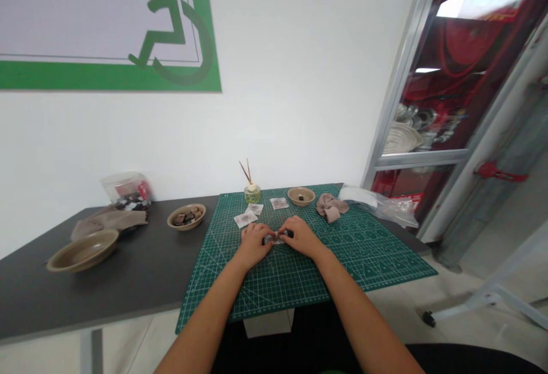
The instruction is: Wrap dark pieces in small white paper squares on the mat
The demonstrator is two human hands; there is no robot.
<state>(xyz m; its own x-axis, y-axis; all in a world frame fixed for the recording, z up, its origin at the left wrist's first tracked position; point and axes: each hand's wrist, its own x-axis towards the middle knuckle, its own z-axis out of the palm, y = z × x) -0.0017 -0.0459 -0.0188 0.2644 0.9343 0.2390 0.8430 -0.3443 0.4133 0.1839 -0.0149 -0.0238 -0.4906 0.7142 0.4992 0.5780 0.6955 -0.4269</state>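
Both of my hands meet over the middle of a green cutting mat (359, 248). My left hand (255, 245) is closed, its fingertips pinching the left side of a small pale patterned square (279, 238). From the other side my right hand (303, 237) pinches the same square. A small dark bit shows at the fingers of each hand; I cannot make out what these are. Just beyond my hands lie similar pale printed squares, one on the left (245, 218), one behind it (256, 209) and one farther back (279, 203).
At the mat's back are a reed diffuser (252, 193), a small bowl (301, 196) with a dark piece inside, a crumpled brown cloth (331, 208) and a plastic bag (381, 204). Leftward stand a bowl of brown pieces (186, 226), a larger bowl (83, 251), another cloth (109, 221) and a clear tub (126, 188).
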